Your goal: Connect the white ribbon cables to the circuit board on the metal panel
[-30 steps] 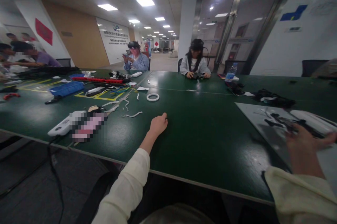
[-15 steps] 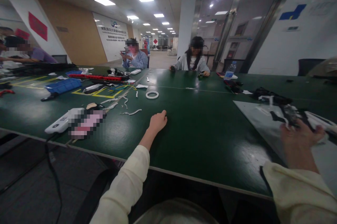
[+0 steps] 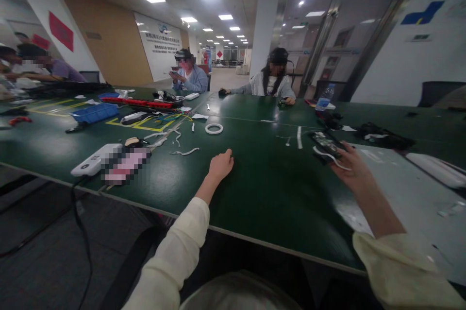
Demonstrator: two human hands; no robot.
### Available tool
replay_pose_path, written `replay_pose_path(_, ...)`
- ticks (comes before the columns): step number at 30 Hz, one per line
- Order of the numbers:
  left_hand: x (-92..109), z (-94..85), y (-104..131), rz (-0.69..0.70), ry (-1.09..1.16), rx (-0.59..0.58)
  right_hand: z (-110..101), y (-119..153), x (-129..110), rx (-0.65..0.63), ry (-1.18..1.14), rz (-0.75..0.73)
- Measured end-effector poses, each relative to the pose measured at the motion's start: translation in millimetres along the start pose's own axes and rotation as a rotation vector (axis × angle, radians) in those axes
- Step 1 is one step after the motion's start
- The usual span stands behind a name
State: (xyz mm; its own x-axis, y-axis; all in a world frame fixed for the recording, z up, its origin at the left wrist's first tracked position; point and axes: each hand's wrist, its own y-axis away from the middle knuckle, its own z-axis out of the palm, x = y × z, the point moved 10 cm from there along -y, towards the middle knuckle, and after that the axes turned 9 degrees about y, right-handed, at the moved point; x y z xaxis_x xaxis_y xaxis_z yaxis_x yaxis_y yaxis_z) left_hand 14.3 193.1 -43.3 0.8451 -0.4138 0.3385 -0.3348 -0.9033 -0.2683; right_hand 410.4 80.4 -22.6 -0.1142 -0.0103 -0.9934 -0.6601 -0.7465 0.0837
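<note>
My left hand rests on the green table with its fingers curled in; nothing shows in it. At the right, my right hand grips a dark device with an exposed circuit board, over the table by the light board's corner. A curved white strip hangs along the device's near side. Just left of it, a straight white strip appears over the tabletop; whether it touches is unclear. A white ring, like a tape roll, lies beyond my left hand.
A grey-white board covers the right side. Left are a white power strip, a blurred pink object, a blue bin, wires and white scraps. A bottle stands far right. People sit across the table.
My right hand has moved left from above the grey-white board, carrying the device. A straight white strip now shows left of it. My left hand has stayed in place.
</note>
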Motion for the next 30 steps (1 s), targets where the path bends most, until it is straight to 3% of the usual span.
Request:
replay_pose_path(2,-1,-6.6,1,-0.009,0.030,0.058,38,10,8,-0.107,-0.065,0.055)
replay_pose_path(6,-2,-25.2,3,-0.005,0.109,0.216,117,41,17,-0.442,-0.116,0.095)
replay_pose_path(10,-1,-42.5,5,0.013,0.178,0.357,164,69,39,-0.647,-0.065,0.136)
replay_pose_path(14,-10,-56.8,8,-0.064,0.206,0.457,180,81,57,-0.708,-0.034,0.169)
replay_pose_path(20,-26,-66.6,11,-0.172,0.304,0.525,181,83,60,-0.728,-0.009,0.160)
replay_pose_path(30,-8,-48.7,-2,-0.013,0.401,0.360,183,84,52,-0.767,-0.104,0.132)
